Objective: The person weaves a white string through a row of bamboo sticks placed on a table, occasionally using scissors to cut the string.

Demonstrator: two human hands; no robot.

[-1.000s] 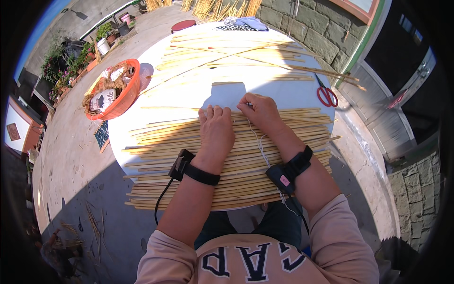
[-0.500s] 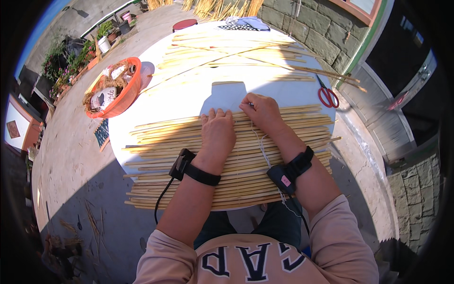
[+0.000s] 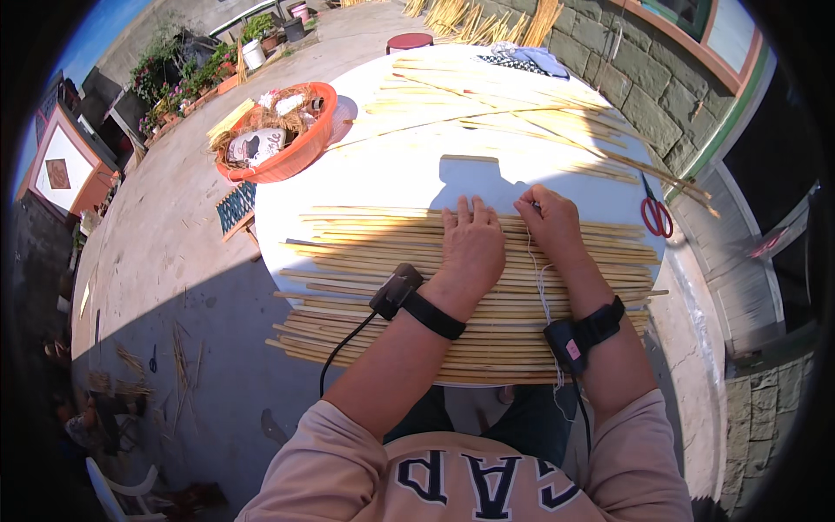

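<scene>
Pale, straight straw stalks (image 3: 374, 306) lie side by side across the near part of the white round table (image 3: 391, 183). My left hand (image 3: 474, 248) rests flat on the upper stalks, its fingers stretched and a little apart. Close to its right, my right hand (image 3: 553, 228) is pinched at the far edge of the stalks. White string (image 3: 541, 283) trails from its fingers down over the stalks toward my wrist. A small dark bit shows at the fingertips, too small to name. Both wrists wear black straps with a boxy device.
More stalks (image 3: 417, 109) lie loosely on the far side, some crossing. Red-handled scissors (image 3: 657, 216) lie at the right edge. An orange basket (image 3: 300, 157) with bags and fibre is at the left, and folded cloth (image 3: 539, 61) at the back. A red stool (image 3: 409, 42) stands beyond.
The whole view has shifted, so the table sits farther right in it. My left fingers are stretched out more. My right hand keeps its pinch near the stalks' far edge.
</scene>
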